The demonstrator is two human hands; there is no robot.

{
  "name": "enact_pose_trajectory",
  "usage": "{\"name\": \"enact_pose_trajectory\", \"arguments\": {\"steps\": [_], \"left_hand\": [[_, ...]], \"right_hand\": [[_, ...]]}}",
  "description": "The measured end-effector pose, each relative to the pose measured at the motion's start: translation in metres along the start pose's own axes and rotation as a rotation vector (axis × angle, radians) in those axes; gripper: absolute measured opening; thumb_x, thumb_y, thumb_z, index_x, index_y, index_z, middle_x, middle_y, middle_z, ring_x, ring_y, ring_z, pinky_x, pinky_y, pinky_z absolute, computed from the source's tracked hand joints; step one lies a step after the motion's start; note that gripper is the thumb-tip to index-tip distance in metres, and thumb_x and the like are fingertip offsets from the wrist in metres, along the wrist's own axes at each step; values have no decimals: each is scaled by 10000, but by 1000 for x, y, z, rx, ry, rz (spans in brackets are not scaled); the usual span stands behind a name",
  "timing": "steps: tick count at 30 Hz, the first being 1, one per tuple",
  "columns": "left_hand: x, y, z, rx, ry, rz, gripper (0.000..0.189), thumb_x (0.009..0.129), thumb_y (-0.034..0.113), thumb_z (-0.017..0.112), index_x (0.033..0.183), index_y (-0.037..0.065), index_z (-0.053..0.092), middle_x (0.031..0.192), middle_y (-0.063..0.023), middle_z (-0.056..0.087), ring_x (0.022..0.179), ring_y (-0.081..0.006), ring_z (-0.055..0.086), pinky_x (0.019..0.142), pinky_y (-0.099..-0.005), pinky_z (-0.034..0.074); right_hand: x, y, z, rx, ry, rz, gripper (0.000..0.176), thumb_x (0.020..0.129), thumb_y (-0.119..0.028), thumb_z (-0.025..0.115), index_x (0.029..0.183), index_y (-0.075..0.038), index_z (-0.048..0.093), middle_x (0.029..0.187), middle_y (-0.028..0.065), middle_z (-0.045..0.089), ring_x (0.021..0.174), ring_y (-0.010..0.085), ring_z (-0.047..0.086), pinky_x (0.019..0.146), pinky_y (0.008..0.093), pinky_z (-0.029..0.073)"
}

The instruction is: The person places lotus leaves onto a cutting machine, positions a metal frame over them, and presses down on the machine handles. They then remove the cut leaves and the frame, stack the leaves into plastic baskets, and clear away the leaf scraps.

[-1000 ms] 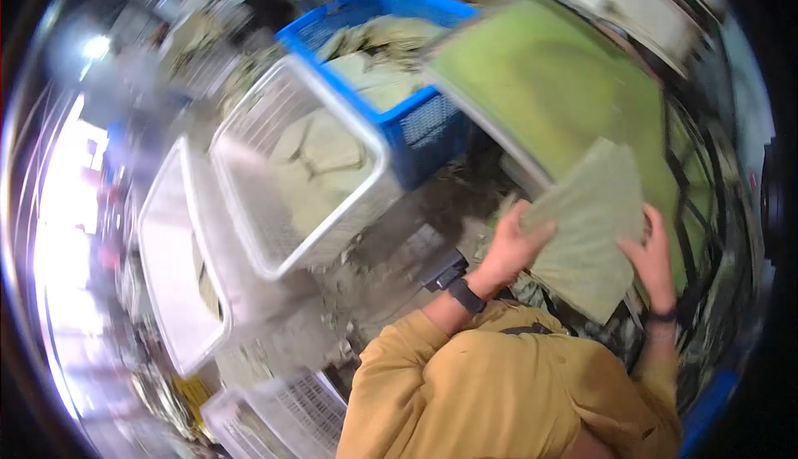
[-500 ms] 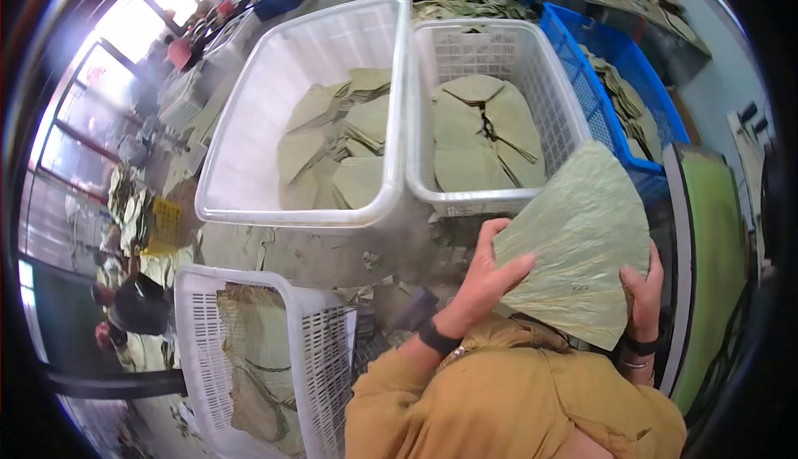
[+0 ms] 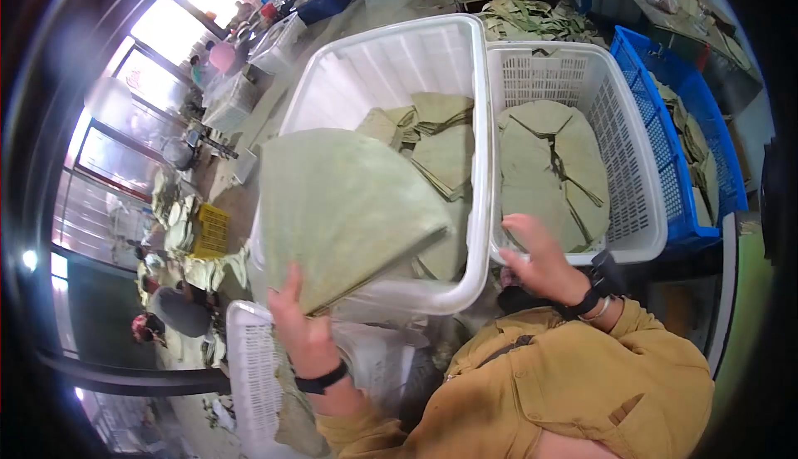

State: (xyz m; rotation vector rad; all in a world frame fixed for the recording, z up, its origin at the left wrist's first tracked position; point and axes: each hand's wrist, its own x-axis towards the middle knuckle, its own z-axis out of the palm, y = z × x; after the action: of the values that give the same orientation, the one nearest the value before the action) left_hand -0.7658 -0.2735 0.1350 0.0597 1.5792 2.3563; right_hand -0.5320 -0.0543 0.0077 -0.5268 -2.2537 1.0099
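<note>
A thick stack of pale green, wedge-shaped leaf sheets (image 3: pixel 341 201) spans the near left part of the large white tub (image 3: pixel 486 235). My left hand (image 3: pixel 303 326) grips the stack at its near edge, with the fingers partly hidden by it. More such stacks (image 3: pixel 445 156) lie inside the tub. My right hand (image 3: pixel 544 264) is off the stack, fingers apart and holding nothing, over the near rim of the white slotted crate (image 3: pixel 648 235). Stacks arranged in a rounded shape (image 3: pixel 536 181) lie in that crate.
A blue crate (image 3: pixel 706 230) with leaf stacks stands at the right, beside a green panel (image 3: pixel 748 318). Another white basket (image 3: pixel 249 376) is at the lower left. Loose leaves (image 3: pixel 540 23) are piled behind the crates. People work by the windows at the left.
The stack has moved left, from in front of my body to over the large tub. My right hand has let go of it. The view has shifted, so the crates appear farther right.
</note>
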Motion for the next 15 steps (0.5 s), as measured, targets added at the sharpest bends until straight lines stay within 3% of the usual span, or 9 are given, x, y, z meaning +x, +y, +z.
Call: {"name": "enact_pose_trajectory", "arguments": {"steps": [4,8,12,14,15], "left_hand": [[89,49,40,-15,36,20,400,889,28,582,1267,-9,458,1175,-140,584,1013,-266,616,834,-407,544],[193,51,96,89,-171,-18,275,898,30,572,1165,-30,546,1118,-121,617,969,-246,633,808,-375,545],[330,-43,142,-202,-154,-2,268,887,28,587,1147,-31,558,1086,-129,610,908,-235,621,755,-375,524],[368,-102,156,67,-248,166,274,879,29,592,1144,-29,553,1109,-137,596,935,-272,607,791,-385,511],[380,-129,170,-71,-186,42,285,877,50,600,1146,-29,546,1129,-132,587,951,-283,597,801,-399,501]], "right_hand": [[39,5,30,-208,-83,-220,391,751,-147,707,1075,2,545,1202,213,514,1204,382,449,981,476,378],[66,10,55,-155,-272,-319,325,781,-199,681,1011,-9,555,1202,188,518,1209,358,446,1004,469,347],[76,14,73,-151,-349,-235,305,792,-212,674,1006,-27,559,1142,144,544,1108,308,504,984,458,362],[79,13,77,-208,-374,-230,294,786,-207,680,995,-33,568,1095,112,572,1050,276,541,938,418,406],[81,10,79,-231,-343,-207,278,782,-199,683,981,-36,577,1061,97,588,1009,260,562,909,397,426]]}}
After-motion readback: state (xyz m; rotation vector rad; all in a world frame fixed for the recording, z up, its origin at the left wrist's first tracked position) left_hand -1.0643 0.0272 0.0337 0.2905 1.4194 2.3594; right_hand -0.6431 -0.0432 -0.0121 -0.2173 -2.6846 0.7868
